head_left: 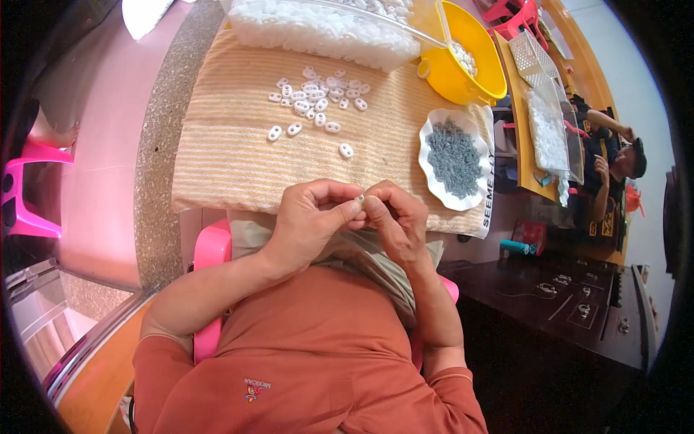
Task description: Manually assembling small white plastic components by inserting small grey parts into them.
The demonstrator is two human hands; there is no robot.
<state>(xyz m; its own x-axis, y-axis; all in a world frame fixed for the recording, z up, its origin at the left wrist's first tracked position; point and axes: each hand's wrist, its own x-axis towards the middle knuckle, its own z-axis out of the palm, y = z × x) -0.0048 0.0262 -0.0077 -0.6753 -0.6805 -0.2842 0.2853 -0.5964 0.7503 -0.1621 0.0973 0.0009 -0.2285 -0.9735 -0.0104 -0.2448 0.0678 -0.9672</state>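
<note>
At the table's near edge, my left hand [307, 220] and my right hand [397, 220] meet, fingertips pinched together. Between them is a small pale piece [360, 197], mostly covered by the fingers; its kind cannot be made out. Beyond my hands, a loose group of small white oval plastic pieces with two holes [314, 94] lies on the striped cloth [238, 137]. One oval piece [346, 150] lies nearest my hands, apart from the others. To the right, a white scalloped dish [431, 177] holds a heap of tiny grey parts, possibly springs [455, 159].
A clear bin [426, 43] full of white pieces stands at the far side. Beside it a yellow bowl [491, 65] holds more white pieces. A person [614, 159] sits at another table [531, 170] on the right. A pink stool [29, 192] stands at left.
</note>
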